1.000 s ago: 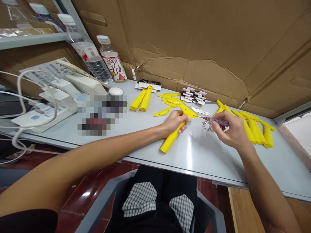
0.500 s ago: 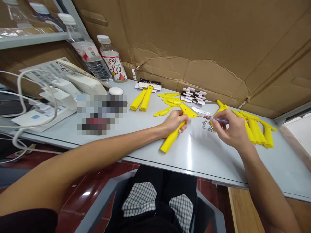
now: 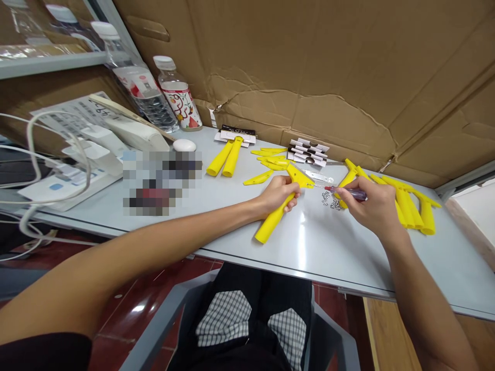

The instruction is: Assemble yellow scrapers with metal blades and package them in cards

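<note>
My left hand is wrapped round the neck of a yellow scraper handle, whose round grip points down toward the table's front edge. Between the fingers of my right hand is a screwdriver with a dark translucent handle. Its thin shaft points left, and the tip meets the scraper's yellow head; the screw itself is too small to make out. Just below the shaft lies a small heap of screws. Behind the head rests a flat metal blade.
Loose yellow pieces and a stack of white-and-black cards lie at the back. Yellow handles rest at right, two more left of centre. Bottles, a white mouse and white cables occupy the left.
My right hand has turned slightly on the screwdriver, and its handle has shifted a little. My left hand and the yellow scraper handle stay in place.
</note>
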Demonstrator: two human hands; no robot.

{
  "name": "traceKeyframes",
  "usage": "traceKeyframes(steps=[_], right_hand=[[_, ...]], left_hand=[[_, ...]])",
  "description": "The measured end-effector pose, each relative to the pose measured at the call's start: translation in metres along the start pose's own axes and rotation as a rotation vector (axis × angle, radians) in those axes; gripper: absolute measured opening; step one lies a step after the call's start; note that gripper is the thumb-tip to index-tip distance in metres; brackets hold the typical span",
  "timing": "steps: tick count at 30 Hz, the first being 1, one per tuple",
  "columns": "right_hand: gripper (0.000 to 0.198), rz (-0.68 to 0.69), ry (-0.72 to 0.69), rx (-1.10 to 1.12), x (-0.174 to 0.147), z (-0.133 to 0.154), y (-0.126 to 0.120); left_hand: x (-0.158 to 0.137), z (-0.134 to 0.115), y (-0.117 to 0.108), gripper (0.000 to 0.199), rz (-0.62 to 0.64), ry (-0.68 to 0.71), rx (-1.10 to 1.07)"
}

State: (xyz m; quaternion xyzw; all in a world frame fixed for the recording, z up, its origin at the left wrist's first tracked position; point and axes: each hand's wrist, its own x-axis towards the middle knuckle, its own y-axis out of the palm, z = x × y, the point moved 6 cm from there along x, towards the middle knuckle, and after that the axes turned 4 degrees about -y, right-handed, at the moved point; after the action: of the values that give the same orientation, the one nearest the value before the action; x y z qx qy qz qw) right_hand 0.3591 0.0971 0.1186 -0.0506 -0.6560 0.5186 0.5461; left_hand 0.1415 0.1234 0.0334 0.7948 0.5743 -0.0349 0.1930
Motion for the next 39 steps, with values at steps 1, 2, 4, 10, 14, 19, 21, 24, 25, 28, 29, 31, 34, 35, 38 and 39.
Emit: traceKeyframes(steps=[1,2,4,10,14,19,21,24,25,28,29,31,34,35,38,39], right_hand=[[0.029,0.003,-0.005,-0.002,0.000,0.000,0.000],[0.027,0.011,-0.006,0.005,0.000,0.001,0.000],[0.019,0.048,-0.001,0.044,0.000,0.005,0.002],[0.008,0.115,-0.002,0.125,0.001,0.009,0.004],[0.015,0.082,0.033,0.084,-0.001,0.000,0.004],[0.025,0.158,0.119,-0.004,-0.003,-0.006,0.011],[0.027,0.214,0.148,-0.033,-0.003,-0.006,0.013],[0.027,0.287,0.183,-0.043,-0.002,-0.007,0.016],[0.026,0.300,0.188,-0.036,-0.002,-0.007,0.016],[0.025,0.328,0.152,-0.011,-0.002,-0.005,0.017],[0.026,0.342,0.128,-0.002,-0.003,-0.004,0.018],[0.032,0.389,0.088,0.016,-0.005,-0.002,0.021],[0.026,0.451,0.074,0.033,-0.008,-0.001,0.025],[0.024,0.462,0.070,0.037,-0.008,-0.001,0.026],[0.021,0.464,0.056,0.060,-0.008,-0.001,0.025],[0.019,0.449,0.059,0.060,-0.007,-0.002,0.024]], left_hand=[[0.000,0.000,0.000,0.017,0.002,0.001,0.000],[0.000,0.000,0.001,0.017,0.003,0.003,-0.001],[0.000,0.000,0.001,0.017,0.006,0.005,-0.001],[0.001,-0.001,0.000,0.018,-0.005,0.013,-0.018],[0.000,-0.001,0.000,0.019,-0.008,-0.008,-0.002],[-0.002,-0.003,0.002,0.018,-0.028,-0.030,0.011],[-0.003,-0.004,0.003,0.018,-0.032,-0.032,0.016],[-0.004,-0.005,0.004,0.017,-0.038,-0.020,0.024],[-0.004,-0.005,0.004,0.017,-0.041,-0.014,0.027],[-0.003,-0.004,0.003,0.018,-0.035,-0.005,0.029],[-0.002,-0.004,0.003,0.018,-0.031,-0.002,0.025],[-0.002,-0.003,0.003,0.018,-0.021,0.001,0.017],[-0.001,-0.003,0.003,0.018,-0.001,0.001,0.020],[-0.001,-0.003,0.003,0.018,0.005,0.001,0.024],[-0.001,-0.003,0.003,0.018,0.024,0.001,0.037],[-0.001,-0.003,0.003,0.018,0.032,0.001,0.041]])
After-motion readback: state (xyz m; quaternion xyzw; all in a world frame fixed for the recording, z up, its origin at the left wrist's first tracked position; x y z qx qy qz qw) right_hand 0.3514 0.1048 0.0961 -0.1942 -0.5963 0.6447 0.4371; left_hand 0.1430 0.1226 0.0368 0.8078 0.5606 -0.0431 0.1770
